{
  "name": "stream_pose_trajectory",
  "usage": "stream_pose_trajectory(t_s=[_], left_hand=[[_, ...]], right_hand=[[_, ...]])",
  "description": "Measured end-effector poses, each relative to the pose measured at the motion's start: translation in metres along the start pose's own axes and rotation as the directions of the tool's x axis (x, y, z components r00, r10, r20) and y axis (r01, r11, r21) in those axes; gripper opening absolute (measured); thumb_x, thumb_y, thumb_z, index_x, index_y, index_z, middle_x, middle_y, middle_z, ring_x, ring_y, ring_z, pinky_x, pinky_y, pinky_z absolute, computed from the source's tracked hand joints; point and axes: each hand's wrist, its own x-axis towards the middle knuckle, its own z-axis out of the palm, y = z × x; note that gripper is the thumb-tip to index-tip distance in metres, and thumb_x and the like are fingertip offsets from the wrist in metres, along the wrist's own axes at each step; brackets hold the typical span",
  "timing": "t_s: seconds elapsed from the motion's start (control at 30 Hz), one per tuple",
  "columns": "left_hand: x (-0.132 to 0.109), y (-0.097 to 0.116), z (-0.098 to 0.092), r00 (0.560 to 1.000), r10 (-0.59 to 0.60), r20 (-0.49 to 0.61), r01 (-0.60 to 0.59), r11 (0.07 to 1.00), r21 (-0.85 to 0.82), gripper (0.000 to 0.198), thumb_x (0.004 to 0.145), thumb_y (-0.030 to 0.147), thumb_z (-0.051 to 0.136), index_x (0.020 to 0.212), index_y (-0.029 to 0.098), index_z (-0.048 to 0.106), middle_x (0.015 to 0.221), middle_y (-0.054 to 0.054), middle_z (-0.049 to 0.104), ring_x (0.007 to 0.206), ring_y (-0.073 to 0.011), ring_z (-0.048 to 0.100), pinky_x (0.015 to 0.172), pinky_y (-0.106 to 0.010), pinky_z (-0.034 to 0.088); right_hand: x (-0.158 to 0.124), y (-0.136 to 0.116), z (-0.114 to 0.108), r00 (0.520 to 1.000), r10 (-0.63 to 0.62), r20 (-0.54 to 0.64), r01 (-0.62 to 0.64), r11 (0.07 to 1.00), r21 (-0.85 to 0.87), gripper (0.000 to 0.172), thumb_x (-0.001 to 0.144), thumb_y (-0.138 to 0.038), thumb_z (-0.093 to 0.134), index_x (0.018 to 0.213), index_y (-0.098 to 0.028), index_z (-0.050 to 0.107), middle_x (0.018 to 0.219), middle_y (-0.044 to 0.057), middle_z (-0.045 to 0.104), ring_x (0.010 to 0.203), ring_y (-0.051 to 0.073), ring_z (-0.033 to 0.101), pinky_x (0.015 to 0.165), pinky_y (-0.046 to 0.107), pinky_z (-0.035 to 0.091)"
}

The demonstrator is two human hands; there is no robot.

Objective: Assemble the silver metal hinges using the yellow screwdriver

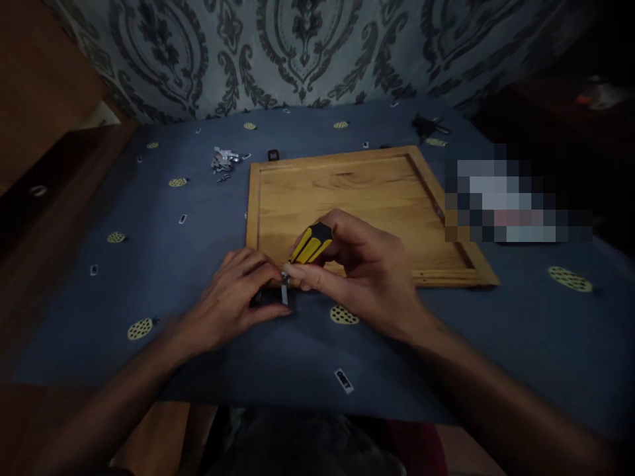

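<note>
A wooden cabinet door (pixel 342 198) with a raised frame lies flat on the blue cloth. My right hand (pixel 370 274) is closed around a screwdriver (pixel 312 243) with a yellow and black handle. Its tip points down at the door's near left edge, where fingers hide most of the shaft. At that same edge a small metal fitting (pixel 284 294), perhaps a hinge, sticks out towards me. My left hand (pixel 238 291) steadies the fitting between thumb and fingers, beside the screwdriver's tip. Where the tip meets the fitting is too small and dark to make out.
Loose metal hardware (pixel 225 160) lies in a pile beyond the door's left corner. A small dark square piece (pixel 273 155) sits near the far edge. At the back right is a black object (pixel 429 127). A pixelated area covers something right of the door.
</note>
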Motion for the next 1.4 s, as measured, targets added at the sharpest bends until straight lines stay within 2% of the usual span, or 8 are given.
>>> stream_pose_trajectory(t_s=[0.17, 0.47, 0.6, 0.77, 0.87, 1.0, 1.23, 1.4], left_hand=[[0.001, 0.001, -0.003, 1.000, -0.016, 0.024, 0.016, 1.000, 0.014, 0.027, 0.100, 0.051, 0.068, 0.109, 0.026, 0.071, 0.112, -0.004, 0.070, 0.107, -0.0265, 0.061, 0.092, -0.040, 0.049], [0.000, -0.002, 0.000, 0.999, 0.022, -0.031, -0.022, 1.000, -0.011, 0.028, 0.101, 0.053, 0.065, 0.113, 0.028, 0.070, 0.106, -0.004, 0.070, 0.099, -0.0268, 0.065, 0.087, -0.043, 0.051], [-0.002, -0.010, 0.002, 0.993, 0.101, -0.053, -0.102, 0.995, -0.012, 0.029, 0.099, 0.050, 0.068, 0.122, 0.033, 0.066, 0.111, -0.001, 0.071, 0.100, -0.0273, 0.066, 0.086, -0.041, 0.053], [0.000, -0.021, 0.021, 0.934, 0.170, -0.314, -0.180, 0.984, -0.002, 0.030, 0.096, 0.059, 0.065, 0.111, 0.034, 0.069, 0.105, -0.001, 0.071, 0.093, -0.0269, 0.065, 0.078, -0.039, 0.052], [-0.002, -0.027, 0.033, 0.896, 0.225, -0.382, -0.221, 0.974, 0.056, 0.036, 0.098, 0.064, 0.057, 0.110, 0.032, 0.070, 0.100, -0.002, 0.071, 0.088, -0.0265, 0.064, 0.071, -0.038, 0.054], [-0.006, -0.034, 0.039, 0.911, 0.224, -0.346, -0.190, 0.973, 0.129, 0.035, 0.105, 0.058, 0.050, 0.120, 0.032, 0.067, 0.110, -0.002, 0.071, 0.096, -0.0261, 0.068, 0.073, -0.038, 0.061], [0.002, -0.027, 0.035, 0.883, 0.289, -0.371, -0.277, 0.957, 0.085, 0.034, 0.107, 0.058, 0.047, 0.117, 0.031, 0.067, 0.108, -0.003, 0.071, 0.088, -0.0251, 0.068, 0.063, -0.038, 0.061], [0.002, -0.014, 0.021, 0.934, 0.225, -0.278, -0.218, 0.974, 0.055, 0.036, 0.108, 0.059, 0.045, 0.111, 0.029, 0.065, 0.098, -0.001, 0.069, 0.086, -0.0237, 0.065, 0.069, -0.039, 0.057]], right_hand=[[0.002, -0.005, -0.004, 0.997, -0.037, 0.061, 0.039, 0.998, -0.042, 0.016, 0.089, -0.040, 0.080, 0.089, -0.032, 0.066, 0.087, 0.001, 0.069, 0.071, 0.020, 0.067, 0.063, 0.037, 0.062], [0.001, -0.003, -0.003, 0.997, -0.057, 0.046, 0.058, 0.998, -0.020, 0.023, 0.090, -0.034, 0.080, 0.081, -0.030, 0.059, 0.070, -0.003, 0.061, 0.063, 0.018, 0.065, 0.064, 0.033, 0.059], [0.002, -0.004, -0.002, 0.994, -0.080, 0.069, 0.083, 0.996, -0.035, 0.030, 0.091, -0.049, 0.077, 0.082, -0.027, 0.059, 0.078, -0.002, 0.066, 0.066, 0.015, 0.064, 0.062, 0.029, 0.056], [0.002, -0.001, -0.003, 0.989, -0.120, 0.082, 0.129, 0.985, -0.115, 0.036, 0.089, -0.058, 0.076, 0.094, -0.025, 0.064, 0.088, -0.001, 0.071, 0.073, 0.013, 0.068, 0.071, 0.026, 0.062], [0.002, -0.002, -0.002, 0.986, -0.146, 0.075, 0.155, 0.980, -0.125, 0.033, 0.091, -0.055, 0.075, 0.088, -0.025, 0.062, 0.084, -0.001, 0.068, 0.073, 0.016, 0.069, 0.071, 0.029, 0.062], [0.002, 0.002, 0.002, 0.970, -0.234, 0.058, 0.238, 0.968, -0.074, 0.032, 0.094, -0.055, 0.068, 0.081, -0.027, 0.064, 0.076, -0.001, 0.065, 0.068, 0.017, 0.070, 0.063, 0.029, 0.060], [0.000, 0.009, 0.005, 0.986, -0.166, 0.026, 0.167, 0.986, -0.021, 0.027, 0.091, -0.051, 0.070, 0.081, -0.027, 0.063, 0.077, -0.003, 0.065, 0.058, 0.012, 0.067, 0.054, 0.026, 0.055], [-0.001, 0.003, 0.005, 0.976, -0.217, -0.004, 0.216, 0.973, -0.078, 0.033, 0.094, -0.052, 0.071, 0.074, -0.027, 0.064, 0.070, -0.002, 0.064, 0.060, 0.013, 0.067, 0.056, 0.026, 0.059]])
